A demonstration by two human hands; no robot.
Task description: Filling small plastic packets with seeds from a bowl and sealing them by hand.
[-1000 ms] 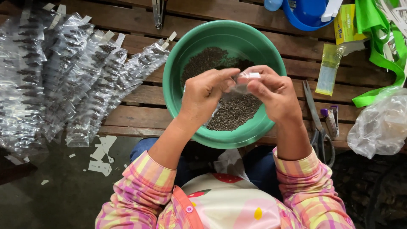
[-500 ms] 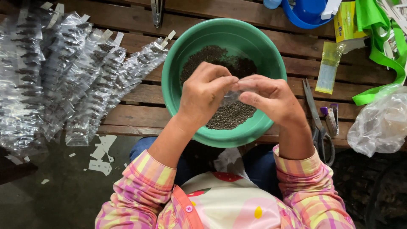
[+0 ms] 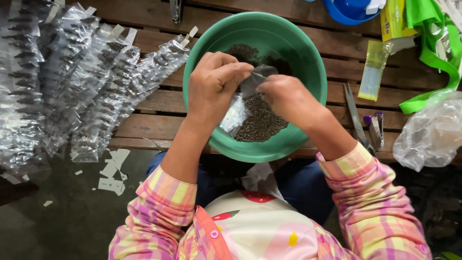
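At frame centre, the left hand (image 3: pixel 214 84) and right hand (image 3: pixel 286 98) each keep a pinching grip on a small clear plastic bag (image 3: pixel 257 77) inside the round green plastic bowl (image 3: pixel 308 53) of dark seeds (image 3: pixel 260 120); the slatted wooden counter (image 3: pixel 159 103) is crowded with filled packets (image 3: pixel 72 82) at the upper left.

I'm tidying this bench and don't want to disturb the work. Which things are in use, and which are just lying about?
In use:
left hand
right hand
small clear bag held between them
green bowl
dark seeds

Lying about:
filled bags
scissors
yellow packet
green strap
blue tub
crumpled plastic
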